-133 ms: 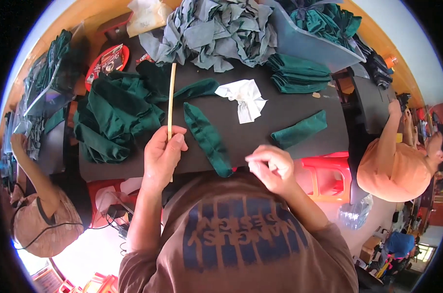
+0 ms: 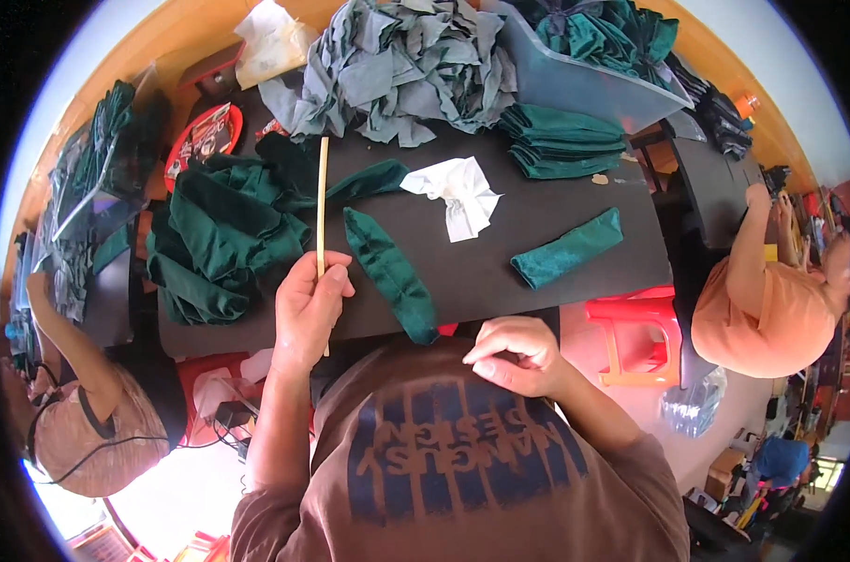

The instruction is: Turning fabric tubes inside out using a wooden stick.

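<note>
The left hand (image 2: 308, 309) has its fingers (image 2: 336, 281) wrapped shut around the lower part of a thin wooden stick (image 2: 322, 201), which stands up away from them across the dark table (image 2: 537, 262). The right hand (image 2: 518, 356) rests against the brown shirt (image 2: 462, 468), its fingers (image 2: 500, 361) curled in and pinched together; whether they hold anything I cannot tell.

Just right of the left fingers lies a narrow green cloth tube (image 2: 387, 272), one end at the table's near edge, between the two hands. Left of those fingers sits a heap of green cloth (image 2: 219, 234), which the stick's far end borders. Farther out from the right fingers lie a crumpled white cloth (image 2: 462, 192) and a second green tube (image 2: 567, 248); beyond them a grey cloth pile (image 2: 397, 75) and a folded green stack (image 2: 561, 140).

Risks, as I judge them: the tube's near end hangs close to the edge and could slide off if nudged. The stick is gripped low, so its long free end could swing and catch the heap.
</note>
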